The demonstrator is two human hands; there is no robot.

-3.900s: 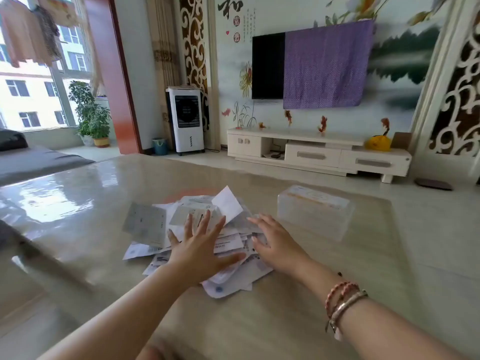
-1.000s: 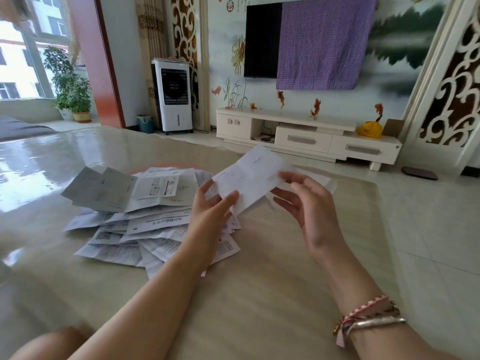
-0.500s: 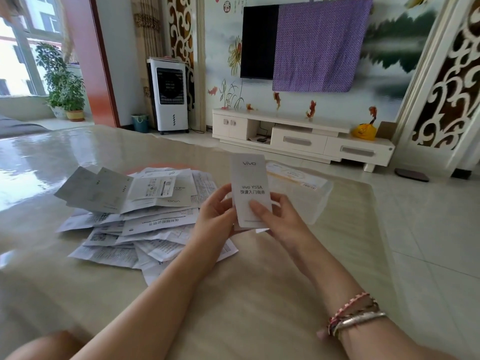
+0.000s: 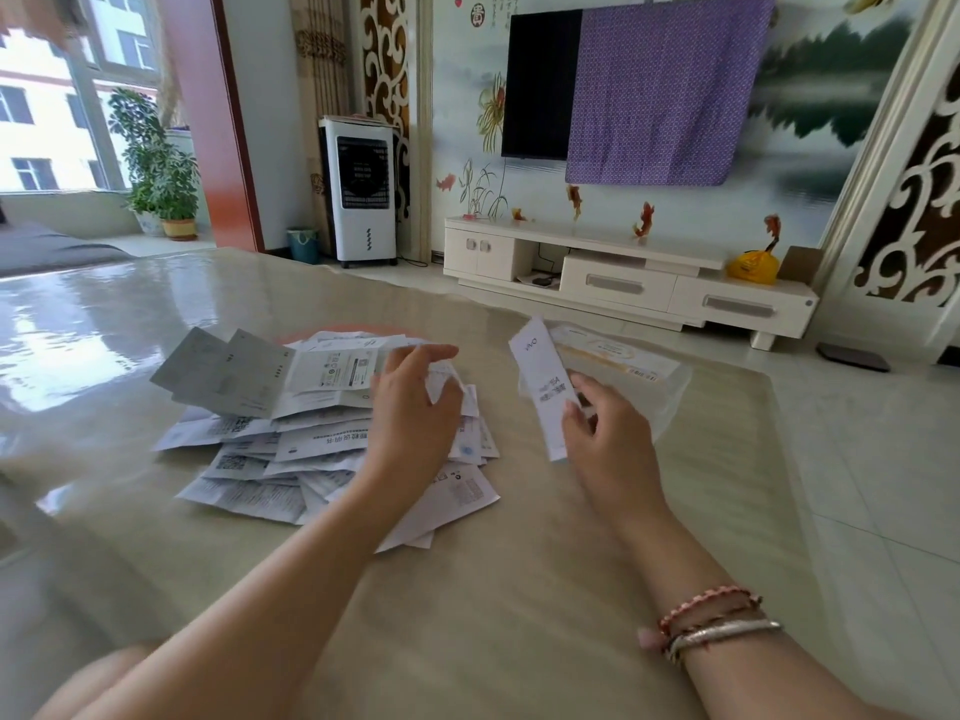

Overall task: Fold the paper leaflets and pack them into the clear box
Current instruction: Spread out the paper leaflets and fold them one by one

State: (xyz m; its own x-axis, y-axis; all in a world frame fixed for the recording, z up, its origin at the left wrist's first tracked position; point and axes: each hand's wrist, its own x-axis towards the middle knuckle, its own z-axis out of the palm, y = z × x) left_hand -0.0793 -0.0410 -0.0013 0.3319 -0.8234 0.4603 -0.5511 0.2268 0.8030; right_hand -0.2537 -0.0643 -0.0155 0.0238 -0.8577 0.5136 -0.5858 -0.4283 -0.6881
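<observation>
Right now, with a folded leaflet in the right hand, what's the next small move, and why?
Probably carry the folded leaflet the short way right into the clear box. The right hand pinches it already folded, just in front of the box, while the left hand reaches over the paper pile.

A wall television (image 4: 543, 85) (half under purple cloth (image 4: 665, 90)) hangs above a white cabinet (image 4: 623, 272).
</observation>
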